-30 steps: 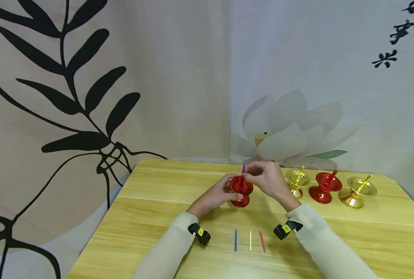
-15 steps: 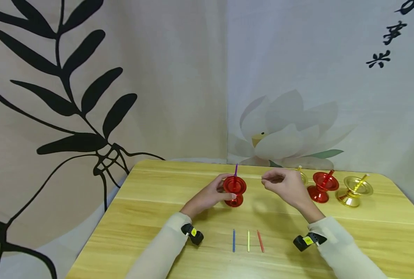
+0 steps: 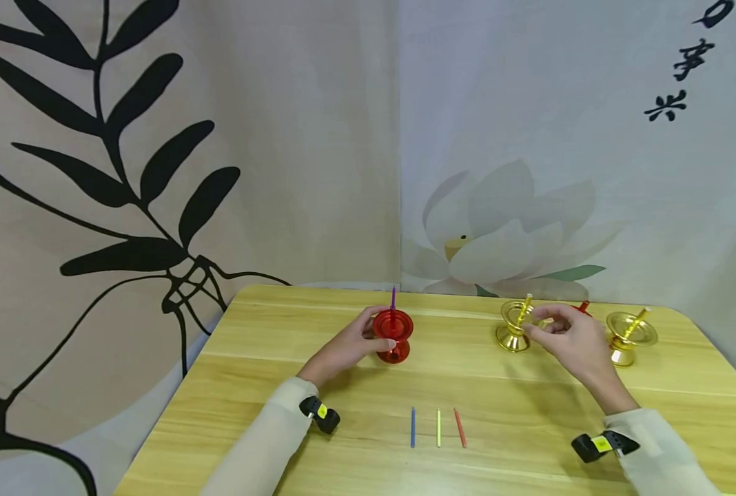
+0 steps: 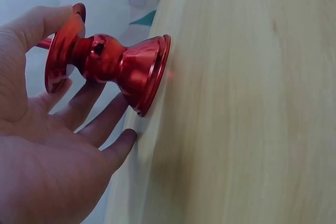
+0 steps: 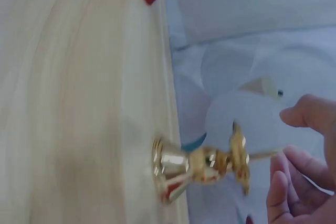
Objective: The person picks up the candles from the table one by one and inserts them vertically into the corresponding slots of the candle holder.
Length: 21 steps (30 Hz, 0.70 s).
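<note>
The left hand (image 3: 349, 344) is cupping the shiny red plastic candle holder (image 3: 393, 335) near the middle of the light wooden table (image 3: 269, 413), thumb on the dish rim and fingers loosely curved round the stem, as the left wrist view shows. A thin purple candle (image 3: 393, 297) is now standing upright in that holder. The right hand (image 3: 569, 337), which was pinching that candle a second ago, is travelling off toward the far right corner, holding nothing, its fingers loosely curled just beside the shiny gold candle holder (image 3: 517, 324) with a yellow candle (image 3: 525, 307). So the purple one looks seated. Blue (image 3: 413, 426), yellow (image 3: 438, 427) and red (image 3: 460, 427) sticks are lying by the near edge
</note>
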Each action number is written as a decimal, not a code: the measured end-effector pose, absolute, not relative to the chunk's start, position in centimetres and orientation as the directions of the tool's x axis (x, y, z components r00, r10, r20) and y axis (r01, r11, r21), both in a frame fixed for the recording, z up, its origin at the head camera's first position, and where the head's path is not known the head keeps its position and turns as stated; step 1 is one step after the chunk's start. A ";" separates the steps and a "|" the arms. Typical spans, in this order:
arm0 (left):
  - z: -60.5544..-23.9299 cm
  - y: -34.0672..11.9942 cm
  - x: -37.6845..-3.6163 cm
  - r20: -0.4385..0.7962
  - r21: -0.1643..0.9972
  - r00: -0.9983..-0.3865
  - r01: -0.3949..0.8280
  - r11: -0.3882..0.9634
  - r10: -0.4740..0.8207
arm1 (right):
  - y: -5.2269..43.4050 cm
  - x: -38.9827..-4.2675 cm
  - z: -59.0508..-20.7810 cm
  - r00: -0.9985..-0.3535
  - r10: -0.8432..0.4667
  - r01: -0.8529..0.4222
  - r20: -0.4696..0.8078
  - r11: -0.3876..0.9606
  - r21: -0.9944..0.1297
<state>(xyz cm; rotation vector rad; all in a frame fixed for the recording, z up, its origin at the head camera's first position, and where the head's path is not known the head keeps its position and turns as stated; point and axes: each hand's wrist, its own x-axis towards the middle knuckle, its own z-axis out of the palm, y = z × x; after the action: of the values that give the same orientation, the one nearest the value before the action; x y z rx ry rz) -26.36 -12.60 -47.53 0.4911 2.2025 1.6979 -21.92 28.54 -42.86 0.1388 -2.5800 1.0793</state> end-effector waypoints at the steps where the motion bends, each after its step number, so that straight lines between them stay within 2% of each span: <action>1: -47.5 -12.8 -26.4 -0.037 0.968 -0.894 0.079 0.239 0.447 | 28.9 -22.0 -43.0 -0.938 0.047 -0.208 0.344 0.718 -0.665; 11: -47.2 -14.2 -26.3 -0.044 0.963 -0.905 0.074 0.258 0.424 | 29.6 -23.3 -44.3 -0.930 -0.020 -0.243 0.366 0.782 -0.575; 21: -46.9 -15.2 -25.3 -0.035 0.952 -0.925 0.084 0.296 0.378 | 28.7 -23.9 -44.3 -0.943 -0.027 -0.210 0.331 0.823 -0.529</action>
<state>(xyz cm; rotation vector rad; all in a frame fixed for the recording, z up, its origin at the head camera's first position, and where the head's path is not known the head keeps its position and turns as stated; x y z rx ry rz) -25.31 -15.24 -46.92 0.4229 2.3123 1.6742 -23.93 28.75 -44.30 0.1801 -2.6957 0.8334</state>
